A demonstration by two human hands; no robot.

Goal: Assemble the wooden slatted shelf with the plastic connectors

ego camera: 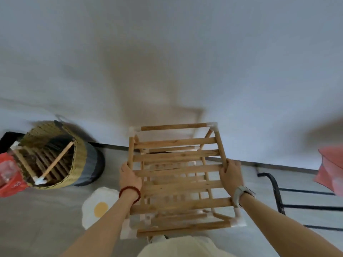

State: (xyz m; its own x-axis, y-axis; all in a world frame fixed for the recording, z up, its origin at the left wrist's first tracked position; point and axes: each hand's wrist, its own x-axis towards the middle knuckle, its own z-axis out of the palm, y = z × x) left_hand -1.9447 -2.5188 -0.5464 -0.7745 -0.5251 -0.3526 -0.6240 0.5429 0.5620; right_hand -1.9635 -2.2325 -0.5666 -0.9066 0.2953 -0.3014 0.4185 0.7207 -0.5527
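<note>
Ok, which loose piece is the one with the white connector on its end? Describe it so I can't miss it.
Look left of the wooden slatted shelf that both hands grip, to the woven basket by the wall. A wooden rod leans diagonally across its opening, capped at its lower end by a white plastic connector, unlike the slatted panel below it.

The slatted shelf [176, 171] stands in the middle, before the wall [167, 52], with the left hand [130, 176] on its left rail and the right hand [231, 175] on its right rail. Left of it sits a woven basket [78, 160] with wooden parts [57, 160] inside; a bag [9, 175] lies further left. An egg-shaped mat [98, 206] lies between basket and shelf, nearer the person. A metal frame [278, 193] stands to the right
</note>
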